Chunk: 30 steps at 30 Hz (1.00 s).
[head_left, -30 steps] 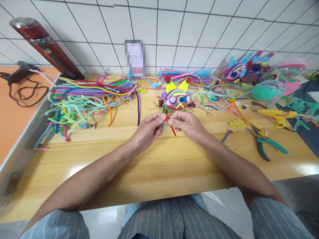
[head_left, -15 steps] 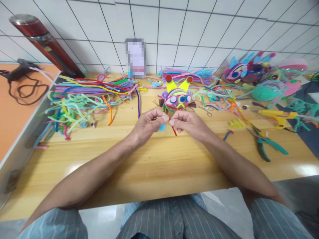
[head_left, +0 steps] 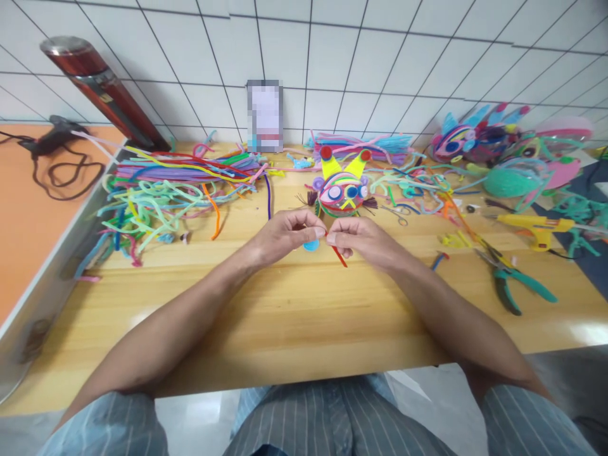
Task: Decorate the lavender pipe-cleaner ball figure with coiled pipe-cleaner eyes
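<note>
A short red pipe cleaner (head_left: pixel 339 256) is pinched between my two hands, its free end hanging below the fingers. My left hand (head_left: pixel 293 235) is closed, thumb against forefinger, on one end of it. Closed the same way, my right hand (head_left: pixel 361 238) grips it just beside, the fingertips nearly touching. Under the left fingers a light blue disc (head_left: pixel 311 245) lies on the table, partly covered. Just behind my hands stands a colourful mask-like figure (head_left: pixel 342 192) with yellow horns, red tips and round blue eyes.
Bundled pipe cleaners (head_left: pixel 190 168) and a loose green tangle (head_left: pixel 152 206) lie left. Scissors (head_left: pixel 398 215), green-handled pliers (head_left: pixel 517 282) and a yellow glue gun (head_left: pixel 539 227) are on the right. A phone (head_left: pixel 265 116) and a dark red flask (head_left: pixel 102 88) stand at the back.
The view has shifted slightly. Both hands keep their pinch, and more of the red pipe cleaner's tail shows, slanting down to the right below the right fingers.
</note>
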Motion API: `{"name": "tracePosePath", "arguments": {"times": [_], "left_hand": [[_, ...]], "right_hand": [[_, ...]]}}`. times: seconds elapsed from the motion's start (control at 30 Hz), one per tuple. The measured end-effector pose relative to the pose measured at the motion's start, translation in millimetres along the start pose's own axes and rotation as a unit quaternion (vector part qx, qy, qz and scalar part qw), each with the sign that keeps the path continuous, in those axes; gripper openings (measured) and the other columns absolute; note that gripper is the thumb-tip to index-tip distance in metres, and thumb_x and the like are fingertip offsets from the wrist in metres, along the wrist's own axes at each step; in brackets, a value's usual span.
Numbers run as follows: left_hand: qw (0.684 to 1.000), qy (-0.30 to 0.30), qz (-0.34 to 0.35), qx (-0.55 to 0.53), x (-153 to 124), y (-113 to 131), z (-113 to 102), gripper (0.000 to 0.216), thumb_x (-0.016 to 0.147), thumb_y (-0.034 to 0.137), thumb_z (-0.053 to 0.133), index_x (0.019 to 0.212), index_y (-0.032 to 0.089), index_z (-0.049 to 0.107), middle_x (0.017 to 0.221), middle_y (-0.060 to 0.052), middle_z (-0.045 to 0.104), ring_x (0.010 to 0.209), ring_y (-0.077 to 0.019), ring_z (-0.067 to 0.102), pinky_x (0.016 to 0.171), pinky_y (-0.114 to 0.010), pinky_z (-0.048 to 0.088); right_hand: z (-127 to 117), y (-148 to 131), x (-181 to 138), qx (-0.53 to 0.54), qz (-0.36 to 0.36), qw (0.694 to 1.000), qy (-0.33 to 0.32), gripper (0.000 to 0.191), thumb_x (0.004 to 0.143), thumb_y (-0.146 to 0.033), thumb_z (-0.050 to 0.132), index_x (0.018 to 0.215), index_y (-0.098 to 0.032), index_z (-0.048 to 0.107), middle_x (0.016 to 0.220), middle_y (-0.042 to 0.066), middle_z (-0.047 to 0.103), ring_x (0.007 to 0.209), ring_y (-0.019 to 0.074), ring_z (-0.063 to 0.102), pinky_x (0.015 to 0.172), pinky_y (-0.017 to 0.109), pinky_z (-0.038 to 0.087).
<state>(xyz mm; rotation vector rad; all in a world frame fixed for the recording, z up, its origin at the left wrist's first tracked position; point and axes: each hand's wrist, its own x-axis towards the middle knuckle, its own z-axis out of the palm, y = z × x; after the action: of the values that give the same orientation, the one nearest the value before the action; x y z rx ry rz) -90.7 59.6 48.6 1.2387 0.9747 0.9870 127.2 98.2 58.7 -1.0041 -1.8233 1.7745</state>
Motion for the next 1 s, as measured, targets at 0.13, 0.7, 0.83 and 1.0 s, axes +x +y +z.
{"name": "tracePosePath", "arguments": {"times": [0.13, 0.7, 0.83, 1.0], "left_hand": [[0.999, 0.000, 0.012, 0.047, -1, 2, 2, 0.037, 0.076, 0.049, 0.090, 0.079, 0.017, 0.072, 0.069, 0.001, 0.065, 0.062, -0.0112, 0.051, 0.060, -0.024, 0.038], [1.000, -0.012, 0.010, -0.001, -2, -4, 12, 0.037, 0.077, 0.048, 0.089, 0.085, 0.017, 0.071, 0.067, 0.003, 0.057, 0.058, -0.0093, 0.042, 0.056, -0.024, 0.031], [0.999, -0.014, 0.030, 0.038, -2, -2, 7, 0.033, 0.079, 0.046, 0.086, 0.082, 0.017, 0.072, 0.069, 0.002, 0.059, 0.063, -0.0115, 0.047, 0.060, -0.025, 0.034], [0.992, 0.089, 0.005, -0.095, -9, -12, 29, 0.040, 0.073, 0.048, 0.092, 0.083, 0.017, 0.068, 0.065, 0.004, 0.055, 0.055, -0.0080, 0.039, 0.053, -0.023, 0.028]], "right_hand": [[-2, 1, 1, -0.008, -0.001, 1.000, -0.010, 0.028, 0.082, -0.044, 0.078, 0.078, -0.019, 0.067, 0.061, -0.004, 0.060, 0.055, 0.0101, 0.052, 0.054, 0.024, 0.039], [-6, -3, -1, -0.008, 0.014, 1.000, -0.023, 0.032, 0.081, -0.046, 0.079, 0.070, -0.019, 0.064, 0.057, -0.003, 0.058, 0.052, 0.0098, 0.048, 0.051, 0.024, 0.037], [-9, -5, -3, 0.001, 0.022, 0.999, -0.037, 0.031, 0.082, -0.045, 0.080, 0.071, -0.019, 0.065, 0.058, -0.003, 0.059, 0.053, 0.0100, 0.049, 0.051, 0.024, 0.037], [5, 5, 1, 0.057, -0.023, 0.998, 0.022, 0.034, 0.082, -0.048, 0.082, 0.076, -0.019, 0.066, 0.061, -0.004, 0.059, 0.055, 0.0096, 0.050, 0.055, 0.025, 0.038]]}}
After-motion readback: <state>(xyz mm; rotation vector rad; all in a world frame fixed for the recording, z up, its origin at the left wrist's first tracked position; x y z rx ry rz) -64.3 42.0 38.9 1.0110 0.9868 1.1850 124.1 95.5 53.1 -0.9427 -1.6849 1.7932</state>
